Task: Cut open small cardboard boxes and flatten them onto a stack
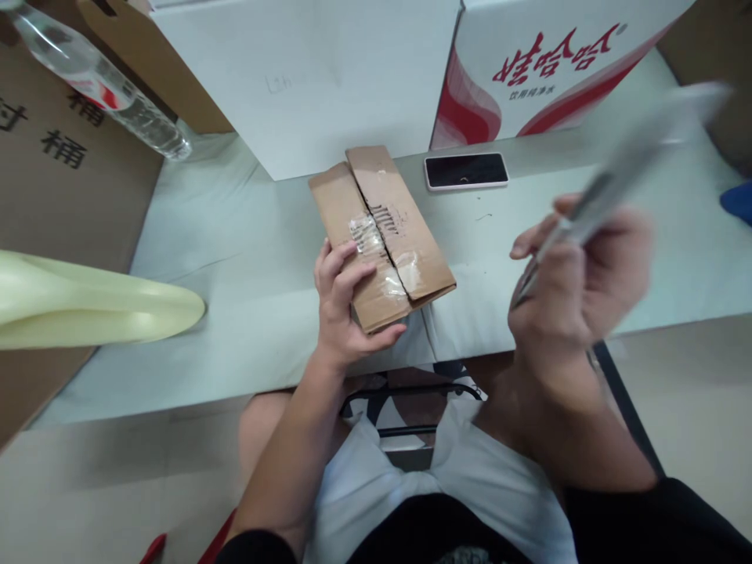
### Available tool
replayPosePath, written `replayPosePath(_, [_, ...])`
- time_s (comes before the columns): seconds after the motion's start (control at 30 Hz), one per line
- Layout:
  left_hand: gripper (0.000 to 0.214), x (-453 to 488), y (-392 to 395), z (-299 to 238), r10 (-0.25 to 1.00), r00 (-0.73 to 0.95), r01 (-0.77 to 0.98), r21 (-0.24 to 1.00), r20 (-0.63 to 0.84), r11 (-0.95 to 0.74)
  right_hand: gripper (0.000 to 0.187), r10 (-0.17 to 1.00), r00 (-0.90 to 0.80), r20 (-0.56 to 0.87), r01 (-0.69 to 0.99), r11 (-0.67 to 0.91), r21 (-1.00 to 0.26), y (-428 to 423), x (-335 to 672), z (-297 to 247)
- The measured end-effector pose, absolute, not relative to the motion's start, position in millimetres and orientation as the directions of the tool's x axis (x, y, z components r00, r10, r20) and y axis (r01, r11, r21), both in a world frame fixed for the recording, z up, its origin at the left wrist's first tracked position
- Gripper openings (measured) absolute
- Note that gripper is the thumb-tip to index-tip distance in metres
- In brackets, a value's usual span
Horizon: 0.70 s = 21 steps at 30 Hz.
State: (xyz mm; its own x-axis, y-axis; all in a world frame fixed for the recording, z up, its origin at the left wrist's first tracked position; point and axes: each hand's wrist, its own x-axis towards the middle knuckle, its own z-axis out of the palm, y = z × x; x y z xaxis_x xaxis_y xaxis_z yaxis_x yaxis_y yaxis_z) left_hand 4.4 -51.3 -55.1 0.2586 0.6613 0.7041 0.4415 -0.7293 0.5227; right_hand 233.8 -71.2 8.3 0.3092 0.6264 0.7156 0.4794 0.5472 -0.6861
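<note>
A small brown cardboard box [405, 227] with clear tape patches and dark print along its middle seam lies tilted at the table's front. My left hand [346, 301] grips its near left corner, fingers on top and thumb by the near end. The near end flap looks slightly loose. Off to the right and above the table, my right hand [576, 282] is closed around a long, flat, silvery-grey thing [611, 180]. Motion smears it, so its kind is unclear; a narrow end points down-left and a wider pale end up-right. It is apart from the box.
Behind the box stand a white carton [329, 78] and a red-and-white carton [540, 70]. A phone [466, 171] lies before them. At left are a plastic bottle [111, 86], a large brown carton [52, 196] and a pale yellow curved object [99, 301]. A blue item [737, 204] sits far right.
</note>
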Motion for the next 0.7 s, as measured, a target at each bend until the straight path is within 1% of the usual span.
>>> replayPosePath(0.03, [0.077,3.7,-51.2,-54.6,0.663,0.266,0.430,0.530,0.700,-0.731,0.023,0.690,0.260,0.675,0.514,0.493,-0.702,-63.9,238.2,2.9])
replayPosePath(0.07, [0.078,2.7,-51.2,-54.2,0.671,0.268,0.419,0.543,0.692,-0.728,0.020,0.772,0.198,0.604,0.562,0.415,-0.715,-56.8,243.3,-3.6])
replayPosePath(0.1, [0.078,1.2,-51.2,-54.3,0.683,0.263,0.404,0.565,0.682,-0.719,0.019,0.852,0.139,0.504,0.626,0.319,-0.712,-50.3,248.5,-10.6])
replayPosePath(0.13, [0.079,-0.7,-51.1,-54.8,0.700,0.249,0.381,0.597,0.669,-0.706,0.018,0.918,0.101,0.384,0.702,0.208,-0.681,-44.7,253.3,-17.7])
replayPosePath(0.17, [0.079,-2.7,-50.8,-55.7,0.718,0.228,0.348,0.634,0.657,-0.691,0.019,0.962,0.090,0.257,0.775,0.095,-0.625,-40.4,257.4,-24.4])
replayPosePath(0.23, [0.079,-6.3,-50.4,-58.3,0.748,0.166,0.261,0.703,0.643,-0.662,0.023,0.993,0.117,0.033,0.875,-0.087,-0.477,-35.8,262.1,-35.1])
replayPosePath(0.27, [0.078,-7.4,-50.3,-59.5,0.757,0.124,0.217,0.727,0.642,-0.652,0.025,0.990,0.133,-0.051,0.898,-0.142,-0.417,-35.1,262.9,-38.6])
replayPosePath(0.3, [0.074,-7.7,-50.5,-60.3,0.762,0.069,0.180,0.743,0.644,-0.645,0.028,0.984,0.142,-0.105,0.908,-0.172,-0.382,-35.1,262.8,-40.8])
replayPosePath(0.33, [0.069,-7.4,-50.9,-60.3,0.763,-0.001,0.154,0.754,0.646,-0.639,0.030,0.981,0.144,-0.126,0.908,-0.182,-0.378,-35.4,262.1,-41.9])
replayPosePath(0.4, [0.062,-4.9,-52.7,-57.2,0.764,-0.180,0.143,0.785,0.620,-0.603,0.033,0.988,0.134,-0.082,0.886,-0.156,-0.437,-36.0,260.2,-41.7])
replayPosePath(0.43, [0.061,-3.5,-53.7,-54.0,0.755,-0.289,0.153,0.807,0.589,-0.570,0.033,0.992,0.126,-0.031,0.865,-0.125,-0.486,-36.0,259.4,-40.8])
replayPosePath(0.5, [0.061,-2.5,-55.1,-44.6,0.699,-0.503,0.178,0.852,0.509,-0.493,0.030,0.989,0.117,0.091,0.797,-0.039,-0.603,-35.6,258.1,-38.3])
replayPosePath(0.53, [0.059,-3.6,-55.2,-39.1,0.667,-0.577,0.181,0.870,0.471,-0.458,0.028,0.981,0.118,0.156,0.747,0.016,-0.665,-35.7,257.8,-36.5])
replayPosePath(0.6, [0.053,-9.9,-54.0,-28.8,0.616,-0.672,0.160,0.893,0.411,-0.422,0.026,0.951,0.140,0.275,0.617,0.134,-0.776,-37.2,257.6,-31.1])
replayPosePath(0.63, [0.049,-14.5,-52.9,-24.8,0.616,-0.696,0.127,0.908,0.368,-0.399,0.026,0.932,0.156,0.327,0.550,0.193,-0.813,-38.9,257.6,-27.2])
replayPosePath(0.7, [0.048,-23.3,-51.2,-20.5,0.716,-0.672,-0.035,0.959,0.186,-0.282,0.027,0.899,0.169,0.403,0.435,0.299,-0.849,-44.2,257.4,-17.8])
